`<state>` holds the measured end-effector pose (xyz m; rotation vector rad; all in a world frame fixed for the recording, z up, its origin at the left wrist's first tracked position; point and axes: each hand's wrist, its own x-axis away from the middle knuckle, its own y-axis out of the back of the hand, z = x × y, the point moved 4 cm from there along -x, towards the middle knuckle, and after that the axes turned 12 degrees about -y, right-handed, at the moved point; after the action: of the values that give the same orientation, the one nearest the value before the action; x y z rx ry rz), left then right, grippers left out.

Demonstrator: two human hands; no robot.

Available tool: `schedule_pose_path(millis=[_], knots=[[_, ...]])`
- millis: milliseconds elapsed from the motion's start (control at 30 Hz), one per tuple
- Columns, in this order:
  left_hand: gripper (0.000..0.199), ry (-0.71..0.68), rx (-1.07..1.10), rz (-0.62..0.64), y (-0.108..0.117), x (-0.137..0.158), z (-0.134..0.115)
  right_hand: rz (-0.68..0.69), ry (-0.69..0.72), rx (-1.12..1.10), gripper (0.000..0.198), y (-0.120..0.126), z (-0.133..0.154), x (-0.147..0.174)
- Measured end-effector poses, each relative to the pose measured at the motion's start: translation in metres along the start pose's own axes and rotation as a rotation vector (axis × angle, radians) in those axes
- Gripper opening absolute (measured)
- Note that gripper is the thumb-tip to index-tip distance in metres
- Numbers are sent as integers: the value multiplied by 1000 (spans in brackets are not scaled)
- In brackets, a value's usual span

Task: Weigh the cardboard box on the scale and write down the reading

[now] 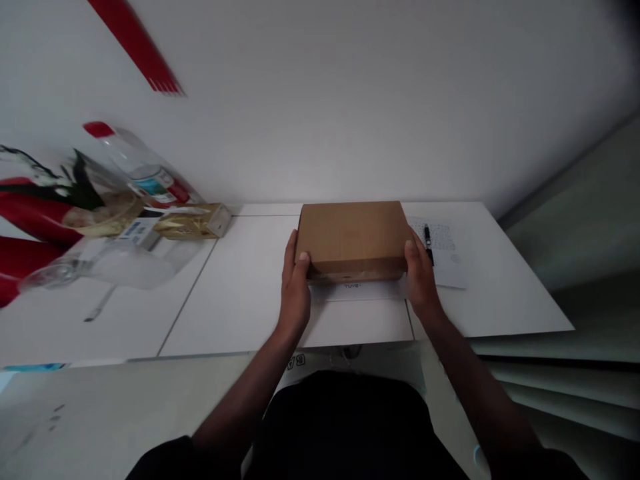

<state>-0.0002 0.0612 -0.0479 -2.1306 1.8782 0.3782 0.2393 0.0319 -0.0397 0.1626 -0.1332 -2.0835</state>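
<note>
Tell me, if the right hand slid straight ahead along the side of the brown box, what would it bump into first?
Probably the black pen lying on the printed paper, just beyond the right hand that grips the cardboard box. Depth is hard to judge.

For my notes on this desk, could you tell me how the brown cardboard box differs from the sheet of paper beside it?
The cardboard box is plain brown and stands tall as a solid block; the sheet of paper is white, printed and lies flat. The box is gripped at its sides by the left hand and the right hand; the paper is not held and bears a pen. Both sit on the white table.
</note>
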Motion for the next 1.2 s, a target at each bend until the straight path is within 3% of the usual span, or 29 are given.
schedule_pose_path(millis=[633, 933, 1000, 1067, 1200], knots=[[52, -5, 19, -23, 2, 1, 4, -28, 20, 64, 73, -3, -2, 3], [60, -3, 33, -26, 5, 1, 5, 30, 36, 52, 66, -1, -1, 1], [62, -109, 18, -36, 6, -2, -2, 8, 50, 56, 67, 3, -1, -2], [61, -301, -4, -57, 7, -5, -17, -34, 113, 19, 64, 8, 6, -2], [53, -600, 29, -118, 10, -1, -60, -85, 371, -76, 50, 16, 41, 15]])
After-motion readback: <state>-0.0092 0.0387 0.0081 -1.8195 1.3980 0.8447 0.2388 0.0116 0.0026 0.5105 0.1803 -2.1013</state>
